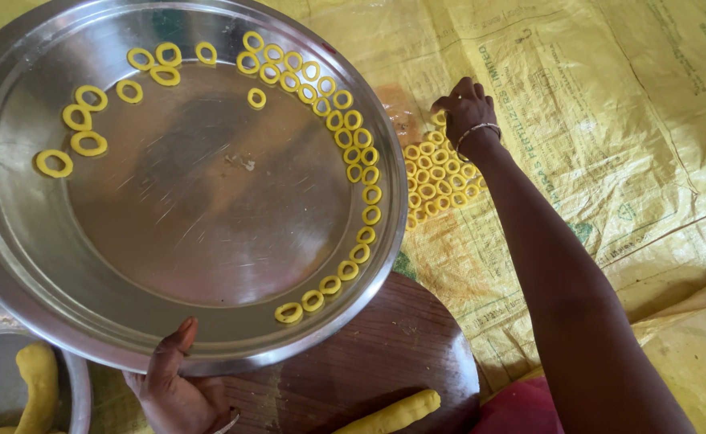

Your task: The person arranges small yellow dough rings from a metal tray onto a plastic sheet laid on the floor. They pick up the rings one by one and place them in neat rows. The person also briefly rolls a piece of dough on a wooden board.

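My left hand (pixel 178 384) grips the near rim of a large round steel plate (pixel 184 233), thumb over its edge, holding it above the floor. Several small yellow dough rings (pixel 351 153) lie on the plate, most in a curved row along its right rim, others scattered at the upper left. My right hand (pixel 465 108), a thin bangle on the wrist, reaches out to the yellow woven sheet (pixel 610 120). Its fingers are closed at the far end of a cluster of dough rings (pixel 439 177) laid in rows there; whether they pinch a ring is hidden.
A round dark wooden board (pixel 369 362) lies under the plate's near edge with a roll of yellow dough (pixel 393 414) on it. At the lower left a steel bowl (pixel 75 394) holds another dough roll (pixel 38 382). Red cloth (pixel 521 410) shows at the bottom.
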